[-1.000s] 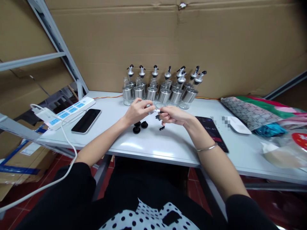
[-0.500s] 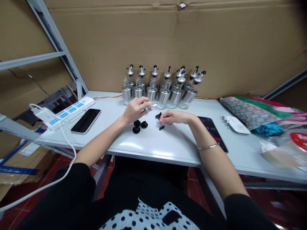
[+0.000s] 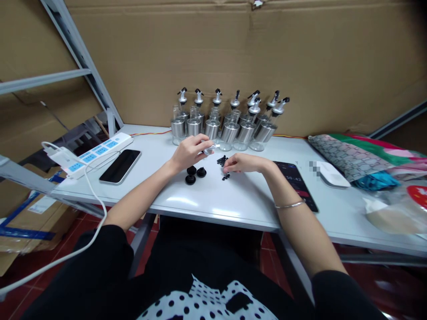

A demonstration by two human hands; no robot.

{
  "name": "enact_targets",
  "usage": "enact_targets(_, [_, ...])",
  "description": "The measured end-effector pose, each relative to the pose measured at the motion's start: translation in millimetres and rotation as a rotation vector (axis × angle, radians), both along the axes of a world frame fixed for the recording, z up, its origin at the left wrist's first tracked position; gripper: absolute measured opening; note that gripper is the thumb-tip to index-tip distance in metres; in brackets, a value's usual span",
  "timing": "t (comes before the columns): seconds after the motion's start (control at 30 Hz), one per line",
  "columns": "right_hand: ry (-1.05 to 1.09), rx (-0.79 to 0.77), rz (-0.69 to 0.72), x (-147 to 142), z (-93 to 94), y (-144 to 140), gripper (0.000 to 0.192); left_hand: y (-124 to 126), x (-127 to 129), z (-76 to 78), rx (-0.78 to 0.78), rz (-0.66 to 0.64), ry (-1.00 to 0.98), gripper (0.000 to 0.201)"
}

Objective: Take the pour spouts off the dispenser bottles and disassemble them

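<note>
White desk [image 3: 247,200], cardboard wall [image 3: 167,53] behind. Left of the bottles [image 3: 230,132]: metal frame [image 3: 77,44], power strip [image 3: 95,152], dark phone [image 3: 120,166]. Before the bottles: left hand [image 3: 189,152], grip closed around a silver spout [image 3: 209,151]; three black stoppers [image 3: 201,172]; small black parts [image 3: 221,161]; right hand [image 3: 244,162] beside those parts, its grip's opening and contents indeterminable. Right of the bottles: lit phone [image 3: 298,186], patterned fabric [image 3: 347,156].
</note>
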State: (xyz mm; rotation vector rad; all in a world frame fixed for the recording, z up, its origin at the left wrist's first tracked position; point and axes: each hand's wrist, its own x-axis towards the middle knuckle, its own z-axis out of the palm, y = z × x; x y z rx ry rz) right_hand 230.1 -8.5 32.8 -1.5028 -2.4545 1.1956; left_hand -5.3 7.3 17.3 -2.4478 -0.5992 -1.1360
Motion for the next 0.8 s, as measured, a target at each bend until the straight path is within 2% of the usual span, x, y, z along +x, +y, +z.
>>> enact_targets(0.2, [0.029,-0.041,-0.016,-1.3,-0.8,-0.5,0.014,-0.2,-0.1,0.2,-0.039,0.004,0.007,0.022])
enact_targets(0.47, [0.083,-0.211,-0.217,-5.8,1.7,-6.0,0.024,-0.9,0.1,0.0,-0.041,0.017,0.013,0.020])
enact_targets(0.8, [0.120,-0.166,-0.177,-9.9,2.4,-8.2,0.028,-1.0,1.1,-1.2,-0.063,0.037,0.043,0.020])
